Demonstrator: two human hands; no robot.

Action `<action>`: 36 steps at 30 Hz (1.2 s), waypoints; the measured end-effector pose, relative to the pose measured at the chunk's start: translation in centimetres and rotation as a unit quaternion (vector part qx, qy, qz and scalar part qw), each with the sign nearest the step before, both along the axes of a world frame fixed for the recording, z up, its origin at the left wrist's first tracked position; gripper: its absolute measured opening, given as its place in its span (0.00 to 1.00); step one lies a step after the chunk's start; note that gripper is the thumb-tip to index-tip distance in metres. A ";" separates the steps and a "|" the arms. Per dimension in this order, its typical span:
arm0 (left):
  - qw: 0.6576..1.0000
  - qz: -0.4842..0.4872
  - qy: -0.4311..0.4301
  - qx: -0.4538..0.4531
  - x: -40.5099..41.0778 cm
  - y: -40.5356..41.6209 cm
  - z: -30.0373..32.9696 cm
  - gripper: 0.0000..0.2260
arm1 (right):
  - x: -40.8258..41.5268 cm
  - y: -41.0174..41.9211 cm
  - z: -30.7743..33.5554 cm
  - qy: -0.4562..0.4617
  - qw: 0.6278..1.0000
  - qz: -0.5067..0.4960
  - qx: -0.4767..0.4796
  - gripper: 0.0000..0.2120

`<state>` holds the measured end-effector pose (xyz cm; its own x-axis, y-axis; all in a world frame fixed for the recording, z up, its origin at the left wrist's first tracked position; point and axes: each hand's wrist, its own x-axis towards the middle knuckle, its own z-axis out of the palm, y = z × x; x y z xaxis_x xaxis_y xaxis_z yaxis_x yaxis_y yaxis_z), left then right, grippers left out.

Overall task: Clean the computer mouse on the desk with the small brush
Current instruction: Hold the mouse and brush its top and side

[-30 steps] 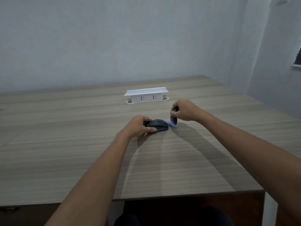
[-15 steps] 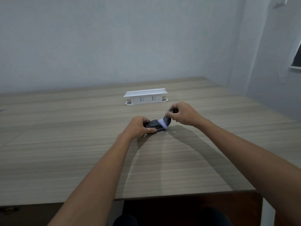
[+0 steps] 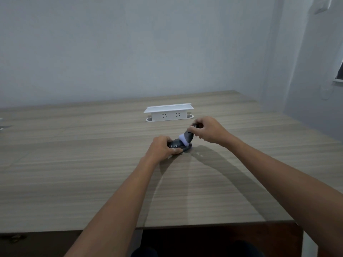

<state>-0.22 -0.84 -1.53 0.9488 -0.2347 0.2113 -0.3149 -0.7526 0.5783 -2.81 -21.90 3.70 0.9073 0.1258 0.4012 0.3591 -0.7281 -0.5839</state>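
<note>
A dark computer mouse [image 3: 177, 145] lies on the wooden desk [image 3: 92, 173] near its middle. My left hand [image 3: 161, 148] grips the mouse from its left side, thumb along the near edge. My right hand [image 3: 207, 129] holds a small brush [image 3: 186, 138] with a dark handle and pale bristles. The brush is tilted, its bristles resting on the top right part of the mouse. Fingers hide the upper end of the handle.
A white desktop socket box [image 3: 168, 113] stands behind the hands, toward the far edge. The desk's near edge runs below my forearms, its right corner at the lower right. A grey wall rises behind the desk.
The brush has moved left from beside the mouse's right end onto its top. My right hand has risen slightly and tilted the handle. My left hand has kept its grip.
</note>
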 end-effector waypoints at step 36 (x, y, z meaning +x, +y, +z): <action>0.997 -0.030 0.056 -0.037 0.1 0.3 0.4 0.19 | 0.7 -0.5 0.8 0.047 0.998 0.036 -0.027 0.08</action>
